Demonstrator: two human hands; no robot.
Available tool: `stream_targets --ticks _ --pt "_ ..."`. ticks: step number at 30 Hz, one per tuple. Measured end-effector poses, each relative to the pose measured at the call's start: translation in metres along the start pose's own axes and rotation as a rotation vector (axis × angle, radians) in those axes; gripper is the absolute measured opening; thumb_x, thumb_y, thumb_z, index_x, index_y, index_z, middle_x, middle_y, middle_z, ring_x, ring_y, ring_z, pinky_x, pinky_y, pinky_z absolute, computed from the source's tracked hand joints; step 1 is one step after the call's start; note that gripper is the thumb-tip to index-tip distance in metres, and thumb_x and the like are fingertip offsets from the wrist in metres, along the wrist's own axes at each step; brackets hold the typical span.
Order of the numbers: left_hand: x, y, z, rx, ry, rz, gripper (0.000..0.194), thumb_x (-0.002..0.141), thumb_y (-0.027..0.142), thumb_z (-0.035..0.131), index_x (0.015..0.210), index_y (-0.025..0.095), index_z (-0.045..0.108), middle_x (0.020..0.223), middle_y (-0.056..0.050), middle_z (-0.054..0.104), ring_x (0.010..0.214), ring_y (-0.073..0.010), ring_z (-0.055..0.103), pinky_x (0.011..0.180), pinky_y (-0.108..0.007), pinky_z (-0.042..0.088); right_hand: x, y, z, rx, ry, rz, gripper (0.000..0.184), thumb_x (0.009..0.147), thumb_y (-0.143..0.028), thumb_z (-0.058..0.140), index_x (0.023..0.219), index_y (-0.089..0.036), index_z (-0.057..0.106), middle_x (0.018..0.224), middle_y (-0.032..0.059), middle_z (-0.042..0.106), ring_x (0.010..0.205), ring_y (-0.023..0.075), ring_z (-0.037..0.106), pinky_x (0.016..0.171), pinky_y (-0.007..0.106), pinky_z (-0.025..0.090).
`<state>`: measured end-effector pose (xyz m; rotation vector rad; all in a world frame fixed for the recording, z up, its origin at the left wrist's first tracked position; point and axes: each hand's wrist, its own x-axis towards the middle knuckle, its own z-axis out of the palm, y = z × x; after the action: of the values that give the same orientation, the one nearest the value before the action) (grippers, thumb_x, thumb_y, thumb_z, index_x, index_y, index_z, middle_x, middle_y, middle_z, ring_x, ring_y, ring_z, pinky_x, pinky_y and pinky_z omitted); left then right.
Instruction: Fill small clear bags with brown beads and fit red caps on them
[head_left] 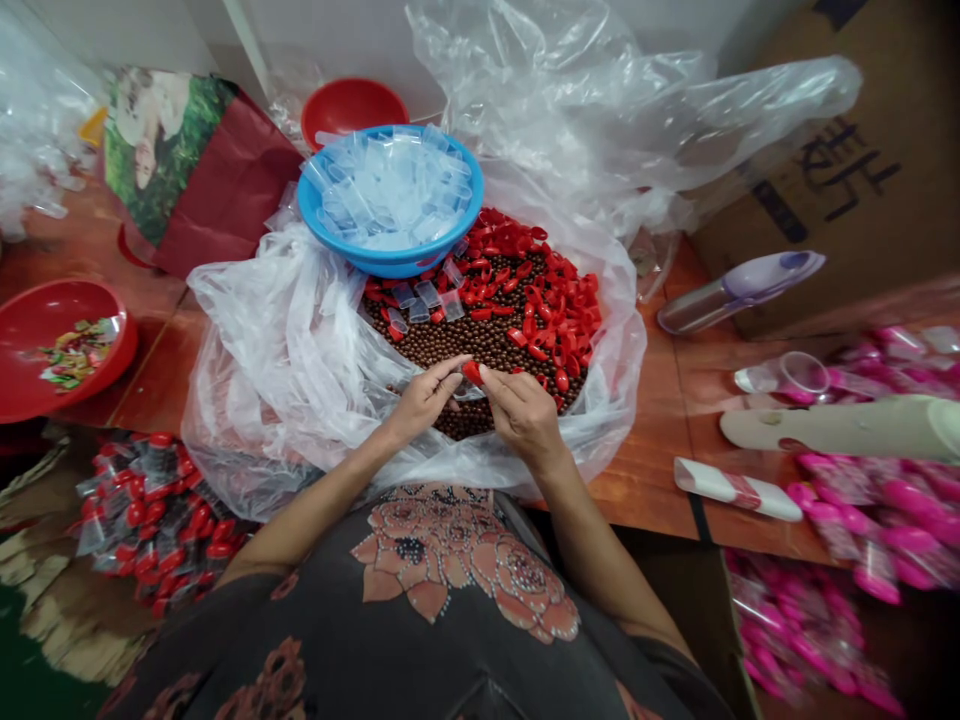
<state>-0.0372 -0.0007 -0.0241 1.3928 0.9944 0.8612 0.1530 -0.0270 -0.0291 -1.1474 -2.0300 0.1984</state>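
Observation:
My left hand (424,398) and my right hand (525,415) meet above a clear plastic bag (277,350). Between their fingertips sits a small red plastic cap (472,372), pinched by my right hand. Just below it, my left hand seems to hold a small clear plastic tube (469,392). Under my hands, the bag holds a heap of brown beads (480,335) and many loose red caps (540,310). A few clear tubes (420,298) lie on the heap. Farther forward, a blue plastic basin (390,255) is full of clear tubes.
A red bowl (60,345) of colourful pieces stands on the wooden table (660,450) at left, and another (352,110) stands behind the basin. Red-capped packets (157,515) lie at lower left, pink packaged items (877,510) at right, and a cardboard box (825,170) at back right.

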Motion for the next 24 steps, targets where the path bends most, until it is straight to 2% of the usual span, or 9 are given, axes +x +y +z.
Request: stream_targets --ticks 3,6,11,16,20,24 --pt "0.000 0.001 0.000 0.025 -0.016 0.018 0.044 0.093 0.040 0.052 0.133 0.021 0.058 0.126 -0.010 0.062 0.063 -0.0078 0.060 0.060 -0.022 0.053 -0.001 0.002 -0.001 0.037 -0.009 0.020 0.047 0.092 -0.013 0.048 0.135 -0.028 0.058 0.114 0.0084 0.073 0.102 0.0240 0.068 0.087 0.044 0.056" --pt "0.001 0.003 0.001 0.003 -0.028 0.019 0.044 0.094 0.041 0.052 0.133 0.021 0.059 0.130 -0.011 0.060 0.069 -0.0094 0.061 0.060 -0.022 0.054 -0.002 -0.005 0.003 0.112 0.063 0.055 0.044 0.092 -0.013 0.053 0.132 -0.030 0.061 0.113 0.0067 0.074 0.101 0.0223 0.070 0.086 0.042 0.057" --pt "0.002 0.004 0.010 -0.110 -0.065 -0.040 0.046 0.094 0.042 0.051 0.135 0.022 0.056 0.128 -0.011 0.061 0.060 -0.0073 0.059 0.058 -0.023 0.054 -0.004 -0.027 0.015 0.277 0.261 0.390 0.033 0.092 -0.023 0.059 0.122 -0.033 0.067 0.110 0.0020 0.076 0.096 0.0193 0.072 0.087 0.040 0.059" --pt "-0.002 0.002 0.020 -0.211 -0.015 -0.068 0.047 0.093 0.045 0.052 0.134 0.022 0.056 0.119 -0.009 0.064 0.067 -0.0100 0.059 0.058 -0.022 0.053 -0.004 -0.038 0.024 0.468 0.329 0.656 0.028 0.091 -0.034 0.060 0.116 -0.028 0.071 0.112 0.0027 0.075 0.097 0.0199 0.073 0.090 0.041 0.060" --pt "-0.006 0.005 0.023 -0.211 0.013 -0.040 0.043 0.093 0.043 0.053 0.131 0.023 0.058 0.118 -0.008 0.063 0.075 -0.0122 0.059 0.062 -0.023 0.054 -0.006 -0.039 0.026 0.510 0.384 0.703 0.027 0.090 -0.034 0.061 0.113 -0.026 0.073 0.111 0.0031 0.075 0.100 0.0199 0.072 0.094 0.042 0.059" --pt "-0.008 0.007 0.026 -0.227 0.015 -0.037 0.043 0.094 0.042 0.051 0.132 0.023 0.058 0.109 -0.007 0.066 0.068 -0.0111 0.057 0.061 -0.024 0.053 -0.011 -0.040 0.029 0.485 0.412 0.703 0.027 0.091 -0.034 0.060 0.113 -0.026 0.073 0.111 0.0039 0.075 0.101 0.0202 0.072 0.095 0.043 0.059"
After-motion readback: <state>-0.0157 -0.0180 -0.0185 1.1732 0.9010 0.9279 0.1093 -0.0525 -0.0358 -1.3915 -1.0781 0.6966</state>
